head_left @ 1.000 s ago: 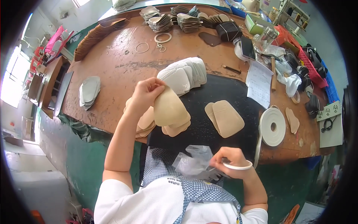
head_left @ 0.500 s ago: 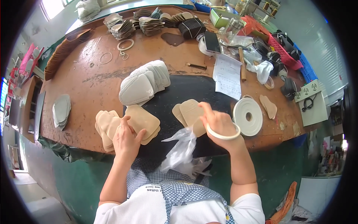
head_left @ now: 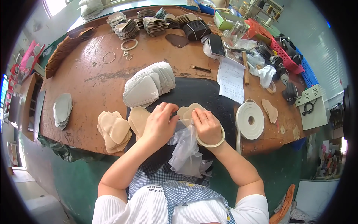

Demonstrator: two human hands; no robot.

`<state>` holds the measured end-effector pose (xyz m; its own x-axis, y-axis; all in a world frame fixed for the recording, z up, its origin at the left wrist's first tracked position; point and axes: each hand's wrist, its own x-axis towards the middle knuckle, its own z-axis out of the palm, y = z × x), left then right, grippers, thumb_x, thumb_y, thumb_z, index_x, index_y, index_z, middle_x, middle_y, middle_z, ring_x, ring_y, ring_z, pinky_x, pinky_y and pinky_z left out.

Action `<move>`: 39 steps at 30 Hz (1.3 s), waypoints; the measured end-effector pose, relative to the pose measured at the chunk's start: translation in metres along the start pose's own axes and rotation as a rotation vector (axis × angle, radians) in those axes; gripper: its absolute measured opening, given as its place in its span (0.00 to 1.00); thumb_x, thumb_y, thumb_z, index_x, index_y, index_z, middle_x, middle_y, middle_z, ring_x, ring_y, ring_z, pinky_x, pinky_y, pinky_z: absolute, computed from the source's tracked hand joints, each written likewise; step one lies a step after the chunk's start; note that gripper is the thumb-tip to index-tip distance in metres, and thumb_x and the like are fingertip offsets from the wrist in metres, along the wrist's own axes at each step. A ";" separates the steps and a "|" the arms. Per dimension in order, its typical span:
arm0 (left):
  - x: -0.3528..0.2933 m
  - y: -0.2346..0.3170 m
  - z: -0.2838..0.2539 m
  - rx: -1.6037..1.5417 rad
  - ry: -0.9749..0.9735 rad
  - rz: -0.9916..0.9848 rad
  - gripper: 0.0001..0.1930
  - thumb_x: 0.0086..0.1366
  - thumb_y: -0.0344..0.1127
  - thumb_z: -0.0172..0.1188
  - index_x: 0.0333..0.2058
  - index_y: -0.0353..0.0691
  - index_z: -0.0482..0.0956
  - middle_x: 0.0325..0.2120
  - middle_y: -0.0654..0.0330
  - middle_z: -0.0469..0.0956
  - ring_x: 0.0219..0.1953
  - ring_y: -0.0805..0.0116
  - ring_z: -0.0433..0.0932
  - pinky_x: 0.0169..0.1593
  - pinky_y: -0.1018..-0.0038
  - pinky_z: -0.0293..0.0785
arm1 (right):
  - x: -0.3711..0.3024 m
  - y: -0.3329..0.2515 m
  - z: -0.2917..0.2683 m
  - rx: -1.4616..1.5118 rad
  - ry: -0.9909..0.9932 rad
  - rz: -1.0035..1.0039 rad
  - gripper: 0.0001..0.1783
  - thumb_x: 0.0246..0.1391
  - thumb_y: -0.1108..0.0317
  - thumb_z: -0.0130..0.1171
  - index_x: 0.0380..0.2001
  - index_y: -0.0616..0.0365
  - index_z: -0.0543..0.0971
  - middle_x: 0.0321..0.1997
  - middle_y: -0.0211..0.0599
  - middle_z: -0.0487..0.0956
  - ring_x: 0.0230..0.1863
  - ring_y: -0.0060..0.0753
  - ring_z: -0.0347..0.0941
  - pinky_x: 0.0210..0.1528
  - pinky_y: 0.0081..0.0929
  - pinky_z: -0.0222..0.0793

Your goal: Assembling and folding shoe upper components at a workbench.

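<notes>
My left hand is over the black mat, its thumb and curved fingers apart beside two overlapping beige flat pieces. My right hand has its fingers closed at the near right edge of these pieces, on crumpled clear plastic film that hangs toward my lap. A cream ring circles my right wrist. Left of my left hand lie more rounded beige pieces and a loose pile of beige pieces. Behind my hands, pale grey pieces with dotted edges fan out.
A white tape roll lies at right, with written paper, a hammer and a phone beyond. Small grey pieces sit far left. Stacks of shaped pieces line the back; a pink basket stands back right.
My left hand has left the beige pieces at left and come right, beside my right hand. My right hand has shifted left and turned, and the plastic film has moved with it.
</notes>
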<state>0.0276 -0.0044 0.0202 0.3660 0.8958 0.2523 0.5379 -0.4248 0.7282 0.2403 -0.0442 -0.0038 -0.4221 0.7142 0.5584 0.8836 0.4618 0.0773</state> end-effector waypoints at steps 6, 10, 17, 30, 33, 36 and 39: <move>0.030 -0.013 0.041 0.040 -0.118 0.089 0.18 0.55 0.30 0.69 0.44 0.34 0.76 0.33 0.53 0.79 0.38 0.54 0.80 0.43 0.63 0.78 | 0.004 -0.005 0.001 0.106 0.058 0.029 0.13 0.43 0.76 0.66 0.35 0.66 0.81 0.42 0.42 0.80 0.41 0.41 0.80 0.44 0.33 0.80; 0.030 -0.001 0.030 -0.040 -0.253 -0.101 0.18 0.54 0.29 0.70 0.43 0.35 0.76 0.31 0.54 0.78 0.35 0.55 0.81 0.41 0.63 0.77 | -0.003 -0.004 0.002 0.186 0.050 0.082 0.10 0.47 0.74 0.65 0.34 0.63 0.78 0.42 0.44 0.80 0.43 0.43 0.79 0.51 0.35 0.79; 0.006 0.006 0.030 0.022 -0.051 0.009 0.14 0.61 0.30 0.69 0.44 0.36 0.77 0.37 0.53 0.78 0.36 0.56 0.81 0.44 0.64 0.79 | -0.005 -0.003 0.005 0.254 0.124 0.082 0.10 0.48 0.74 0.65 0.34 0.60 0.76 0.39 0.42 0.81 0.44 0.43 0.79 0.53 0.39 0.77; -0.004 -0.002 0.018 -0.860 -0.324 -0.604 0.14 0.74 0.40 0.61 0.44 0.31 0.81 0.34 0.63 0.81 0.36 0.76 0.80 0.40 0.78 0.80 | 0.000 -0.025 -0.014 0.198 0.171 -0.049 0.05 0.53 0.73 0.65 0.32 0.57 0.78 0.38 0.35 0.84 0.45 0.35 0.80 0.64 0.46 0.69; -0.012 -0.018 0.013 -1.087 -0.340 -0.655 0.13 0.70 0.38 0.66 0.45 0.35 0.82 0.35 0.65 0.82 0.34 0.79 0.79 0.38 0.81 0.75 | 0.006 -0.029 -0.015 0.258 0.216 -0.137 0.04 0.53 0.73 0.64 0.31 0.55 0.77 0.37 0.32 0.83 0.43 0.31 0.79 0.65 0.44 0.68; -0.015 -0.005 -0.004 -1.008 -0.348 -0.605 0.12 0.69 0.36 0.67 0.44 0.33 0.83 0.35 0.65 0.83 0.36 0.80 0.80 0.40 0.81 0.76 | 0.009 -0.033 -0.025 0.281 0.235 -0.170 0.05 0.51 0.73 0.64 0.30 0.55 0.77 0.35 0.31 0.82 0.41 0.32 0.79 0.62 0.42 0.71; -0.021 0.001 -0.025 -0.464 -0.246 -0.400 0.10 0.69 0.32 0.66 0.44 0.32 0.84 0.36 0.64 0.85 0.38 0.80 0.81 0.43 0.80 0.78 | 0.001 -0.043 -0.037 0.580 0.144 -0.220 0.05 0.49 0.74 0.63 0.30 0.55 0.77 0.32 0.31 0.80 0.38 0.34 0.78 0.56 0.39 0.73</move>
<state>0.0013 -0.0208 0.0316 0.3986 0.8934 -0.2073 0.3050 0.0840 0.9486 0.2098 -0.0825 0.0240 -0.5139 0.5113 0.6889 0.5089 0.8281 -0.2351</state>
